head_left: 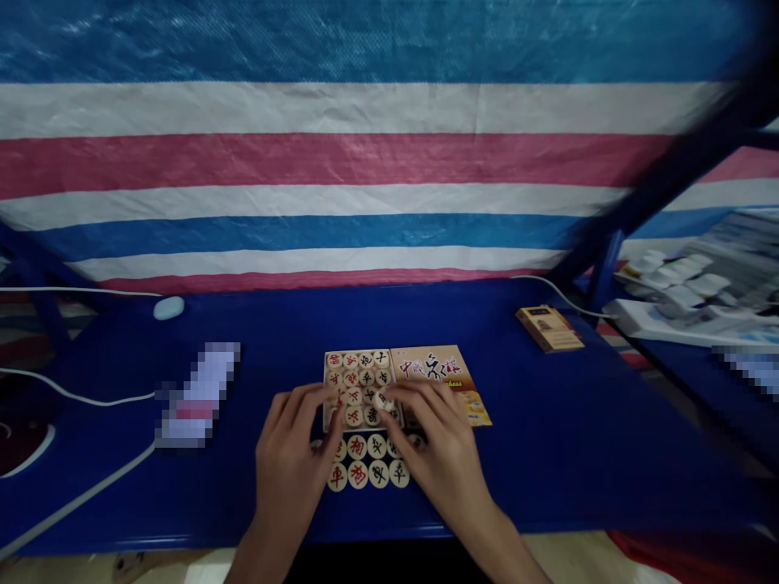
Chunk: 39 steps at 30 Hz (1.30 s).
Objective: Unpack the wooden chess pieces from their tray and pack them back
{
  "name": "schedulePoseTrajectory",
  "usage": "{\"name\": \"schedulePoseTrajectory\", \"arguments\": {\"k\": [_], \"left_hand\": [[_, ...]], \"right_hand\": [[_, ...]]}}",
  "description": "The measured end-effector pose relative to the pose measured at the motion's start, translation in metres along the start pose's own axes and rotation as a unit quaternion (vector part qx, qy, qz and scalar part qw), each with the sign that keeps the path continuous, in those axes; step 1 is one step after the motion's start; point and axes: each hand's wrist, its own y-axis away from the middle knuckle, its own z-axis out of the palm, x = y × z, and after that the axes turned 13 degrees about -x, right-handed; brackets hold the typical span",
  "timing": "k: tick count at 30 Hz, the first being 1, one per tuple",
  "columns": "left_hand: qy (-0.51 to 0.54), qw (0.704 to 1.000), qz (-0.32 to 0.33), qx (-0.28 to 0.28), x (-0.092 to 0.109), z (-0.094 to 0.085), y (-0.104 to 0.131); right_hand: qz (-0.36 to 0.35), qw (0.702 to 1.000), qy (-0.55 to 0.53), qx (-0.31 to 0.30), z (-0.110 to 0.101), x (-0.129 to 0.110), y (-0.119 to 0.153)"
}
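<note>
An open box (324, 371) holds rows of round Chinese chess pieces, red-marked on the left and black-marked on the right. My left hand (296, 434) is over the box's left side, thumb and fingers curled round a red-marked piece that they partly hide. Between my right hand's (439, 430) thumb and index finger is a slightly tilted Chinese chess piece (383, 400), over the right side of the box. Two rows of loose pieces (358, 474) lie in front of the box; my hands cover some. Beside it, the printed lid (447, 361) lies partly under my right fingers.
All this rests on a blue table (560, 454). A phone (200, 397) with cables lies left, near a small pale case (169, 308). A tan card box (549, 328) is at back right. Beyond it stands a white power strip (663, 320) with plugs. Striped sheeting (365, 162) hangs behind.
</note>
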Motion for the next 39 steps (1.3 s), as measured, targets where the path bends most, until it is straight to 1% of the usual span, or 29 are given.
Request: {"name": "schedulePoseTrajectory", "arguments": {"k": [2,4,5,8,11,13,16,20,25,32,36,39], "left_hand": [[0.030,0.999,0.010,0.016,-0.005,-0.011,0.020],[0.024,0.999,0.026,0.037,-0.013,-0.019,0.041],[0.016,0.998,0.045,0.043,-0.017,-0.022,0.052],[0.004,0.995,0.097,0.034,-0.029,-0.022,0.079],[0.006,0.998,0.066,0.020,-0.033,-0.015,0.094],[0.000,0.999,0.047,0.016,-0.032,-0.010,0.097],[-0.009,0.999,0.039,0.015,-0.030,-0.004,0.096],[-0.006,0.999,0.031,0.011,-0.031,-0.004,0.093],[-0.025,0.997,0.070,-0.005,-0.037,-0.006,0.090],[-0.018,0.997,0.067,-0.017,-0.036,-0.005,0.090],[0.034,0.999,0.017,-0.016,-0.030,-0.008,0.091],[0.083,0.995,-0.042,-0.043,-0.028,-0.017,0.087]], "right_hand": [[-0.022,0.999,-0.013,0.029,-0.008,0.003,0.024],[-0.032,0.998,0.001,0.046,-0.014,0.008,0.051],[-0.042,0.998,0.008,0.043,-0.016,0.012,0.064],[-0.087,0.996,0.031,0.006,-0.016,0.025,0.094],[-0.082,0.996,0.045,-0.005,-0.010,0.033,0.106],[-0.070,0.996,0.050,0.000,-0.006,0.033,0.106],[-0.061,0.997,0.049,0.011,-0.002,0.027,0.101],[-0.046,0.997,0.057,0.031,-0.001,0.022,0.096],[-0.049,0.997,0.054,0.035,0.000,0.021,0.095],[-0.054,0.997,0.060,0.017,0.000,0.024,0.097],[-0.048,0.997,0.052,-0.005,-0.002,0.028,0.100],[-0.029,0.999,0.022,-0.011,-0.006,0.027,0.099]]}}
